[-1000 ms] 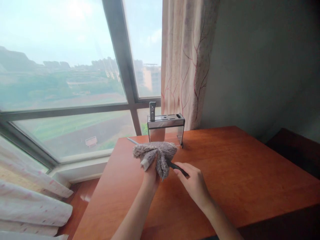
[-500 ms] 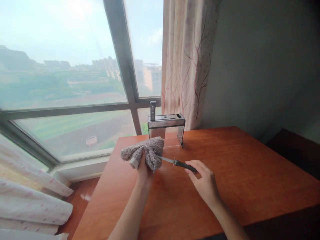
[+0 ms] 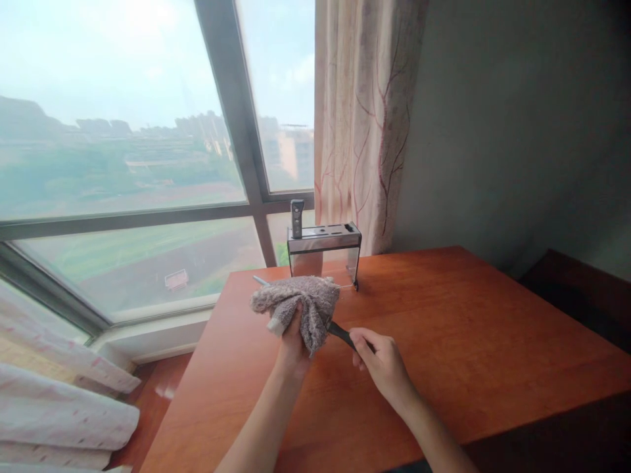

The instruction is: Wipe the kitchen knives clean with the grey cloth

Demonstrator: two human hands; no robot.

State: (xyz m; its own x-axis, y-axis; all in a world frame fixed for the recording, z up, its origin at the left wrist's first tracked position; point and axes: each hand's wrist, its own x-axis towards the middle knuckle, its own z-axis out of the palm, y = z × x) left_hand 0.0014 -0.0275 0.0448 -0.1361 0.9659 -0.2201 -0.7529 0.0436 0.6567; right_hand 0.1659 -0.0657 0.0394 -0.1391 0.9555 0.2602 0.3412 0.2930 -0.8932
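My left hand (image 3: 294,345) is closed around a bunched grey-brown towel (image 3: 308,305), held above the table. The towel wraps a sharpening steel, whose thin rod is mostly hidden inside the folds. Only the rod's pale tip (image 3: 260,280) pokes out on the towel's far left. On the other side, my right hand (image 3: 377,358) grips the black handle (image 3: 341,334) of the steel, close against the cloth. Just behind the towel stands a knife block (image 3: 323,240) with a slotted metal top and clear sides. One dark riveted handle (image 3: 296,219) rises from its left slot.
The reddish-brown wooden table (image 3: 444,315) spreads under both hands. Beyond its far left edge are a large window (image 3: 123,213) and a gathered curtain (image 3: 367,131). A grey wall (image 3: 493,131) rises at the right, and white curtain cloth (image 3: 64,407) hangs at lower left.
The sharpening steel has slid leftward through the towel: its rod tip now shows on the left and its guard end meets the cloth. My hands have come closer together.
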